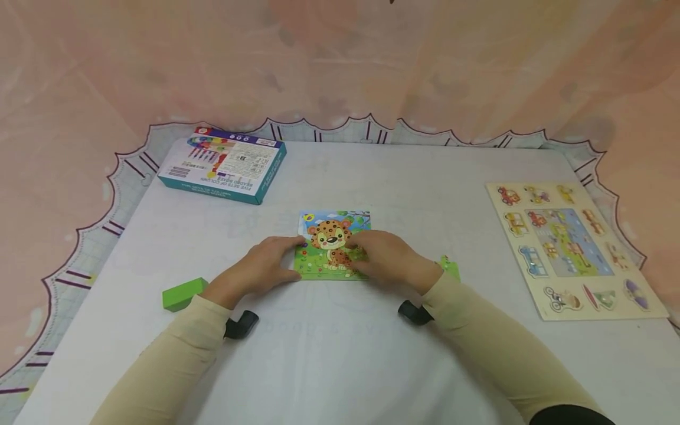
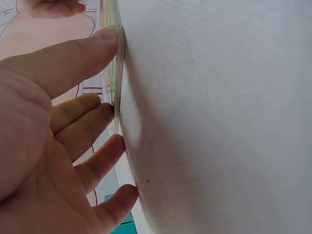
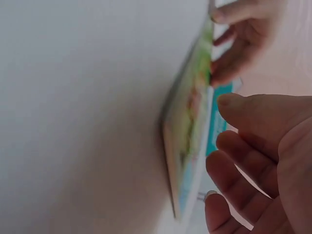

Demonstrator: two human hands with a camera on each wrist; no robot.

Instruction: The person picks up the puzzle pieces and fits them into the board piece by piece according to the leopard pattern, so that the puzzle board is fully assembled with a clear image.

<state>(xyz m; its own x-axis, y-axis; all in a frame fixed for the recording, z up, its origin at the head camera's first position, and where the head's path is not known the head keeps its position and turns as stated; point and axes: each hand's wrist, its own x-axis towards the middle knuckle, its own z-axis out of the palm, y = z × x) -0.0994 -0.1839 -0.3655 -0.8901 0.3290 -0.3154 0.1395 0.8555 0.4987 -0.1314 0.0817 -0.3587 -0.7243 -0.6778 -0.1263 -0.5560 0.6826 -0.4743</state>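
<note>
A leopard-cub picture puzzle (image 1: 332, 257) lies flat in the middle of the table. At its left edge is my left hand (image 1: 265, 262), the thumb near the lower corner and the fingers spread along the side. The left wrist view shows the thumb tip right at the puzzle's thin edge (image 2: 116, 83). Over the puzzle's right side hovers my right hand (image 1: 385, 257), covering part of the picture. Its fingers are loosely bent, and nothing shows between thumb and fingers (image 3: 226, 173) in the right wrist view. A small green puzzle piece (image 1: 450, 267) shows partly behind the right wrist.
A green block (image 1: 183, 294) sits beside the left forearm. Toward the back left is a teal and white toy box (image 1: 225, 162). A wooden board of vehicle pictures (image 1: 576, 251) lies at the right. The white-covered table (image 1: 329, 354) meets a draped curtain (image 1: 340, 65) behind.
</note>
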